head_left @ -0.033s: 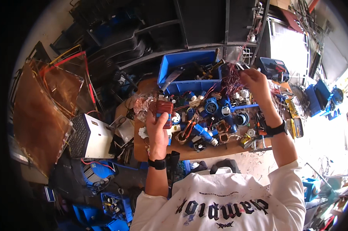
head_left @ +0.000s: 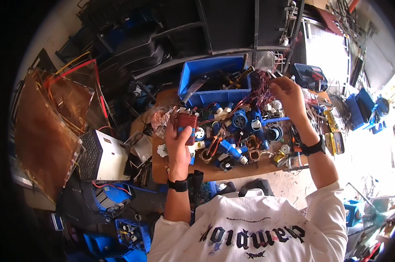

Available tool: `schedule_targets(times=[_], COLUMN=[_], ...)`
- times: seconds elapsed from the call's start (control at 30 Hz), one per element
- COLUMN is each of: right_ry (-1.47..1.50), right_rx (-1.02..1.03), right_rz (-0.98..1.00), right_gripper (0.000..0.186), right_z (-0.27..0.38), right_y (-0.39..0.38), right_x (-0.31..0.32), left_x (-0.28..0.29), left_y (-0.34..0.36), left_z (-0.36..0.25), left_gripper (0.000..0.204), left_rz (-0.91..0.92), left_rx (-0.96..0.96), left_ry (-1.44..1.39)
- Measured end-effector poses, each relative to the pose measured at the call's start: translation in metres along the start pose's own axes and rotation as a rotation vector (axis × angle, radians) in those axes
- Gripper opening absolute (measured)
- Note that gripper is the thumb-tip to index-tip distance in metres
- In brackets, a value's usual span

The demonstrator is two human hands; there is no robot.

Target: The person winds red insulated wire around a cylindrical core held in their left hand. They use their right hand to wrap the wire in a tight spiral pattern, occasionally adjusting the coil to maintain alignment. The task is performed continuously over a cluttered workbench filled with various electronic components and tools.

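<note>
My left hand [head_left: 178,142] is closed round a small red-brown wound coil [head_left: 187,125] with a blue band, held above the left part of the table. The thumb lies along its near face. Farther off and to the right, my right hand [head_left: 288,92] is raised with thumb and fingertips pinched together at a tangle of thin dark red wire [head_left: 261,88]. This tangle hangs by the blue bin's right end; the exact grip at the fingertips is too small to make out. Beneath both hands lie blue plug and socket parts [head_left: 240,119].
A blue bin [head_left: 215,97] with tools stands at the table's far side. Orange-handled pliers [head_left: 215,146] and loose parts crowd the brown tabletop [head_left: 202,175]. A clear plastic bag [head_left: 159,117] lies left of the coil. A white metal box [head_left: 108,155] stands left of the table.
My right hand has shifted slightly left, and the dark red wire tangle has moved a little with it. My left hand keeps the coil in nearly the same place.
</note>
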State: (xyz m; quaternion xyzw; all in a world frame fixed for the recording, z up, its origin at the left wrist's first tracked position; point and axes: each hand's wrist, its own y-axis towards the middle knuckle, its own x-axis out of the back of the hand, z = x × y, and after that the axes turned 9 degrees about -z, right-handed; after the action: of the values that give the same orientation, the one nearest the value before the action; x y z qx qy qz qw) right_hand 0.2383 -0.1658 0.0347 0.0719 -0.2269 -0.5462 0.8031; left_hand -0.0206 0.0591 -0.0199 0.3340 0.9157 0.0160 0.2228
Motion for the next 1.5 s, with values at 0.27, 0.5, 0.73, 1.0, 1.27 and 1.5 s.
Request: schedule_targets(times=[0.27, 0.5, 0.73, 1.0, 1.27, 1.5], right_ry=[-0.529, -0.501, -0.314, -0.338, -0.414, -0.400], right_rx=[0.770, 0.586, 0.463, 0.545, 0.705, 0.635], right_rz=[0.275, 0.450, 0.219, 0.229, 0.343, 0.408], right_gripper=[0.040, 0.029, 0.026, 0.021, 0.019, 0.014], right_z=[0.011, -0.013, -0.008, -0.003, 0.031, 0.042], right_y=[-0.011, -0.008, -0.051, -0.049, -0.039, -0.052], right_x=[-0.043, -0.036, -0.052, -0.049, -0.024, -0.018], left_x=[-0.014, -0.028, -0.033, -0.036, -0.036, -0.034], left_y=[0.016, 0.020, 0.032, 0.037, 0.026, 0.016], left_z=[-0.006, -0.011, 0.007, -0.001, -0.006, -0.014], left_gripper=[0.064, 0.074, 0.073, 0.073, 0.079, 0.086], left_rz=[0.085, 0.087, 0.035, 0.125, 0.154, 0.165], left_rx=[0.016, 0.053, 0.202, 0.031, 0.075, 0.082], left_ry=[0.002, -0.231, -0.926, -0.625, -0.541, -0.446])
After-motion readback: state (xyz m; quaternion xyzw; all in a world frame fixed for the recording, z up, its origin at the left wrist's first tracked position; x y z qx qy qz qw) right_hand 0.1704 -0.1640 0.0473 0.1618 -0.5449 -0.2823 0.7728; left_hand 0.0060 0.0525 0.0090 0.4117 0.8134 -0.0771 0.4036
